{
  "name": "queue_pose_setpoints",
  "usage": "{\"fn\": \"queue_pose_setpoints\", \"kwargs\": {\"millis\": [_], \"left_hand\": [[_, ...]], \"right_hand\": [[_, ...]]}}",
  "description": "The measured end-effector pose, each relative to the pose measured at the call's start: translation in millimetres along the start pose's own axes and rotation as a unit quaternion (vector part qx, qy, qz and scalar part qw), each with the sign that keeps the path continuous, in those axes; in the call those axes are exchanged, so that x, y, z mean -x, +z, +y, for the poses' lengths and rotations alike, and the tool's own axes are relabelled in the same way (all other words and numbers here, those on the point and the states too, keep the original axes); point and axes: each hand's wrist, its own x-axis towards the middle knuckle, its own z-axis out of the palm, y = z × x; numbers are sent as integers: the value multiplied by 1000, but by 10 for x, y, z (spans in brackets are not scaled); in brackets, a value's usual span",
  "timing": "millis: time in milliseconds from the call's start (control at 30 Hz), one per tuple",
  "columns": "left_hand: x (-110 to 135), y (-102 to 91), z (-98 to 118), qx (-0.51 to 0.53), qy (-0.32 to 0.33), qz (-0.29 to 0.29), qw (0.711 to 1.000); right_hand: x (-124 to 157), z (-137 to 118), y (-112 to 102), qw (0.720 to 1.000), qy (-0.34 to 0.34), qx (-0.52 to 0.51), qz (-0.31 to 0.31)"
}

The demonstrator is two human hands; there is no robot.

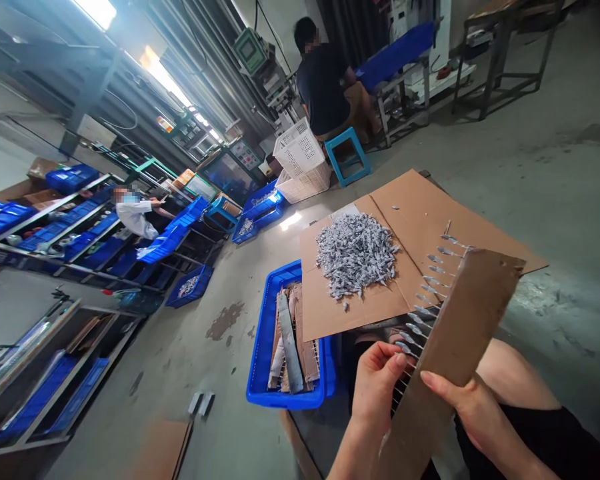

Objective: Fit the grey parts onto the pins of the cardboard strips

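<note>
Left hand and right hand pinch the card strip steadily from either side, fingers just below its silver spikes, the strip just beside the pile of silver parts

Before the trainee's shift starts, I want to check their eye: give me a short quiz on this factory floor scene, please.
1. What do the left hand and right hand hold?
2. True or false: the heap of small silver-grey parts lies on flattened brown cardboard.
3. What colour is the rectangular plastic crate holding cardboard strips? A blue, B white, C green.

Key: 1. A brown cardboard strip lined with small pointed grey parts. 2. True. 3. A.
</note>
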Motion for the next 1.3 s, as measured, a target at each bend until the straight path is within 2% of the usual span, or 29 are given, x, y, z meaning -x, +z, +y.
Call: {"fn": "queue_pose_setpoints", "kwargs": {"millis": [200, 300, 367, 500, 633, 767, 833, 933, 1033, 1100, 1133, 1200, 1300], "left_hand": [[-40, -28, -7, -4, -13, 0, 1000], [-69, -24, -14, -15, -10, 8, 1000], [-75, -4, -22, -20, -13, 14, 1000], [-50, 84, -28, -21, -20, 23, 999], [-43, 151, -45, -18, -14, 31, 999], [-111, 122, -96, -18, -21, 29, 999], [-166, 94, -133, -20, -17, 27, 999], [-285, 23, -191, -30, -5, 25, 999], [-463, -150, -163, -98, 10, 7, 995], [-615, -335, -45, -197, 68, 20, 978], [-696, -441, 39, -257, 116, 41, 959], [-857, -651, 222, -379, 213, 70, 898], [-1042, -901, 425, -514, 279, 22, 811]], "right_hand": [[-112, 91, -20, 998, 27, 47, -32], [-128, 59, -22, 998, 12, 60, 0], [-105, 4, -23, 999, 13, 52, 1], [-42, -79, -35, 997, 70, -11, -31], [-53, -32, -44, 997, 72, -37, 11], [-103, 6, -24, 996, 77, -28, 33], [-111, -21, -1, 995, 87, -41, 9], [-106, -65, 32, 989, 113, -57, -73], [-110, -46, 47, 984, 126, -60, -112], [-122, -9, 48, 983, 128, -69, -113], [-128, 7, 49, 982, 130, -74, -114], [-140, 27, 55, 981, 138, -74, -111], [-153, 20, 75, 981, 155, -77, -85]]}}
